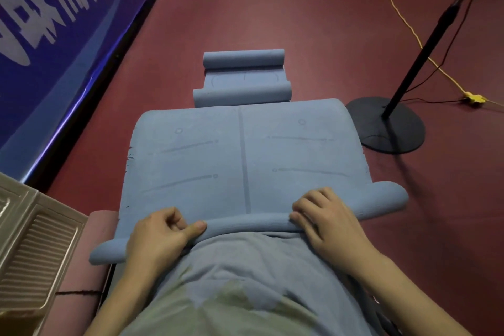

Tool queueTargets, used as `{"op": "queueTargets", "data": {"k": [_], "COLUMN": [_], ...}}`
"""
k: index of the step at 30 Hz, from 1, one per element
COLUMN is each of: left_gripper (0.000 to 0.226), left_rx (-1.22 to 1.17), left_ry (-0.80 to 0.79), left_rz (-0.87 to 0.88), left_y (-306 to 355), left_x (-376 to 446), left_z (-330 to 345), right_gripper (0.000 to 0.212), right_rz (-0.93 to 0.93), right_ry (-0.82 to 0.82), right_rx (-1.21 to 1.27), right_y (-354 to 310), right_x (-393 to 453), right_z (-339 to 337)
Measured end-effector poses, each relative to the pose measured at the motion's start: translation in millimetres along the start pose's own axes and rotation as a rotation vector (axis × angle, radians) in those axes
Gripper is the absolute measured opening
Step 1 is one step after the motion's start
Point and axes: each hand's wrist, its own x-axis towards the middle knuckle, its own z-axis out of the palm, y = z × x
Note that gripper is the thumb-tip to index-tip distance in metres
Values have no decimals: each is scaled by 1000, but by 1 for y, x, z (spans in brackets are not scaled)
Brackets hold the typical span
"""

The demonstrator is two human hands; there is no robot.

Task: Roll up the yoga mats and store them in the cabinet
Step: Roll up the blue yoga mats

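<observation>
Writing: we note large white characters on the blue banner [54, 22] along the left wall; they are cut off and blurred, so we cannot read them. The mat carries no legible brand, only printed alignment lines and small circles.

Room: dark red floor [272, 8]. A black fan stand [387, 125] with a round base sits right of the mat; a yellow cable [403, 19] runs across the floor behind it. A pale louvred cabinet door [35, 243] shows at lower left.

Mat: we see the blue yoga mat [245, 150] lying lengthwise on the floor ahead, humped in the middle, its far end curled into two rolls [242, 76]. The near end is rolled into a thin tube running left to right.

Hands: left hand [161, 234] grips the tube, thumb pressed on top, fingers curled. Right hand [327, 215] rests on the tube, fingers curled over it. The hands are well apart.
</observation>
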Motion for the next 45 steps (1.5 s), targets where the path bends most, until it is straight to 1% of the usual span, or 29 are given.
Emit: {"op": "queueTargets", "data": {"k": [4, 7, 9, 12, 15, 17, 18, 20, 24, 26, 29, 32, 35, 38, 39, 41, 43, 45], "left_gripper": [40, 41, 42, 33, 28, 26, 28, 36, 41, 45, 47, 44, 42, 42, 43, 50, 61, 61], "left_rx": [23, 14, 5, -22, -98, -95, -64, 34, 308, 352, 356, 344, 357, 370, 372, 387, 412, 437], "left_ry": [-36, -29, -12, 45, 43, 43, 58, 99, 187, 197, 198, 176, 137, 112, 95, 43, -51, -124], "left_rz": [-24, 6, 74, 214, 262, 291, 325, 401, 611, 661, 652, 599, 548, 522, 512, 490, 426, 361], "left_y": [-2, -1, -1, 3, 1, -2, -3, -3, -6, -10, -11, -5, 1, 8, 10, 18, 31, 40], "left_x": [4, 7, 8, 4, -1, -1, -1, -2, -5, -6, -6, -3, -2, 4, 8, 19, 27, 30], "left_z": [0, 1, 2, 5, 7, 8, 9, 9, 4, 1, 3, 5, 6, 5, 5, 4, -1, -12], "right_gripper": [22, 25, 26, 22, 19, 26, 29, 27, 27, 26, 20, 26, 26, 29, 26, 12, 14, 19], "right_rz": [-21, -49, -67, -107, -146, -130, -112, -72, 8, 43, 76, 74, 78, 130, 154, 185, 184, 153], "right_ry": [48, 63, 65, 69, 63, 42, 33, 11, -48, -65, -55, -45, -34, -44, -37, -6, -11, -76], "right_rx": [-69, -102, -138, -266, -363, -376, -372, -353, -313, -283, -250, -271, -268, -244, -222, -166, -145, -150], "right_y": [-6, -12, -14, -13, -7, -5, -4, -5, -13, -13, -6, -3, -1, 0, 0, -3, -4, -3], "right_x": [-1, -1, -1, -6, -14, -16, -15, -11, 1, 7, 14, 18, 21, 27, 30, 38, 44, 43], "right_z": [-6, -13, -16, -13, -11, -12, -13, -13, -14, -15, -12, -8, -4, 1, 2, -1, -8, -13]}}
